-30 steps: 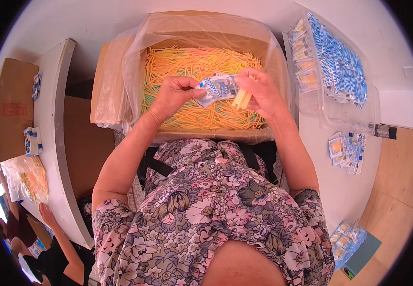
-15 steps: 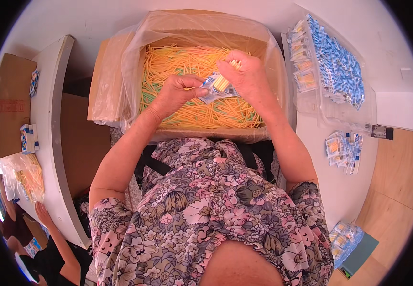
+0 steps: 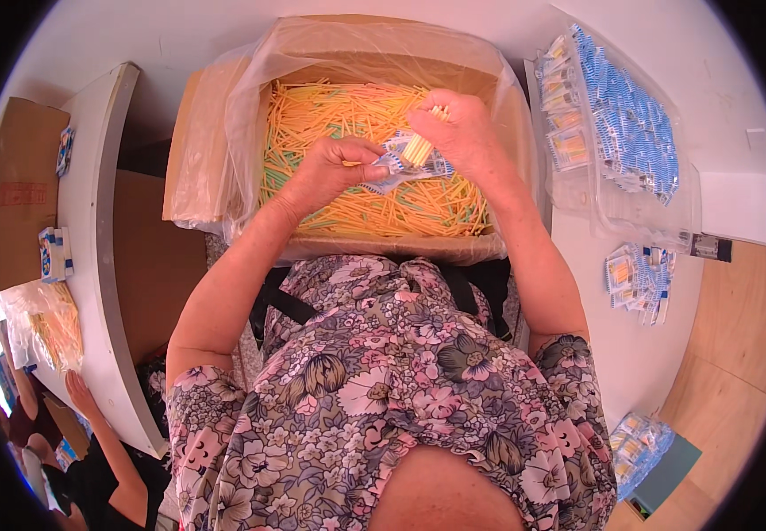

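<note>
In the head view, the open carton (image 3: 418, 251) sits right against the person's lap, its walls boxing the work in on every side. A crumpled clear liner (image 3: 215, 168) folds over the rim, most thickly on the left. Between those walls, over the bed of yellow, orange and green sticks (image 3: 347, 217), there is room to either side of the fingers, and both forearms come in across the near edge. On the right a white desk (image 3: 582, 292) runs close along the carton, carrying a clear bin (image 3: 662, 228) of blue-and-white packets, with a loose pile (image 3: 638, 279) just below it. On the left a gap parts the carton from another white surface (image 3: 91, 212), where a co-worker's hand (image 3: 82, 394) reaches in.

The small packet (image 3: 393, 180) is held above the sticks, between the two hands. The left hand (image 3: 334, 168) pinches its left end between thumb and fingers. The right hand (image 3: 458, 128) is curled round a pale yellow bundle (image 3: 418, 149), tilted, its lower ends at the packet; I can't tell whether they are inside.
</note>
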Available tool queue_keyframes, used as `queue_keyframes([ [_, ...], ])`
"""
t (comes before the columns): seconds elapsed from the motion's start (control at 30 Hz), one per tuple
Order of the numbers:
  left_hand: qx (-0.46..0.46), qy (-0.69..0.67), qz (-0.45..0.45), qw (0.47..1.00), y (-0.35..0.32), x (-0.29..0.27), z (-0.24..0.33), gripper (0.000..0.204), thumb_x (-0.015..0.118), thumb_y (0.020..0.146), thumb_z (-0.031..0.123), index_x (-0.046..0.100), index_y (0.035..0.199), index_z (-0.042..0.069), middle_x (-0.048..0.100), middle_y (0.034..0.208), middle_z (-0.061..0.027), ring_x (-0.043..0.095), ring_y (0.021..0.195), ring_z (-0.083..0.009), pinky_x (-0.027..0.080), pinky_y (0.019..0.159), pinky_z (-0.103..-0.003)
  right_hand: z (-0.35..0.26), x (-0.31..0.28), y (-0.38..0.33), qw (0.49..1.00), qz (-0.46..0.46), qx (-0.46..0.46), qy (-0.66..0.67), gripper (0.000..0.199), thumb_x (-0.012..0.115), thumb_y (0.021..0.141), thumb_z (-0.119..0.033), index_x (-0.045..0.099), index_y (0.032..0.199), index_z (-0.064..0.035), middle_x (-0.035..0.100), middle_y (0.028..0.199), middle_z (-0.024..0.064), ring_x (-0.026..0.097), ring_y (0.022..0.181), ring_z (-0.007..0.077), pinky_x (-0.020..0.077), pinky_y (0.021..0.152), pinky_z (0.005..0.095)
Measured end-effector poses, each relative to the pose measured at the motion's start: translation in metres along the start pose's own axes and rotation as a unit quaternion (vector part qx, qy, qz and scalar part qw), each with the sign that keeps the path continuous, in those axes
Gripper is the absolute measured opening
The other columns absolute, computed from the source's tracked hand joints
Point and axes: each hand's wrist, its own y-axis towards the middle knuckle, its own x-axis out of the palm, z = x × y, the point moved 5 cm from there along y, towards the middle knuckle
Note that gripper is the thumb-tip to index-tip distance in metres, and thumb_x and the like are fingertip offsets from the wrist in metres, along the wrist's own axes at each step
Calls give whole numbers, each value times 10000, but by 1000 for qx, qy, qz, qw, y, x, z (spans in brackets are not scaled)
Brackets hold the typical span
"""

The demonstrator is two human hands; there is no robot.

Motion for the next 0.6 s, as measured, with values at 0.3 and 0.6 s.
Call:
queue_keyframes([
  [0.3,-9,0,-4,1000,0,0,-2,138,702,810,103,710,916,17,662,923,-41,582,833,-100,471,733,-240,9,2,1,997,-52,46,45,217,640,816,-225,607,766,-16,551,629,-15,496,602,60,403,538,249],
  [0.6,-59,-50,-12,997,-3,-1,1,190,626,894,181,702,963,21,650,829,19,544,803,-46,466,736,-241,-19,19,-14,990,23,-130,-51,368,677,791,-363,572,847,-16,514,554,111,507,507,227,408,501,369],
])
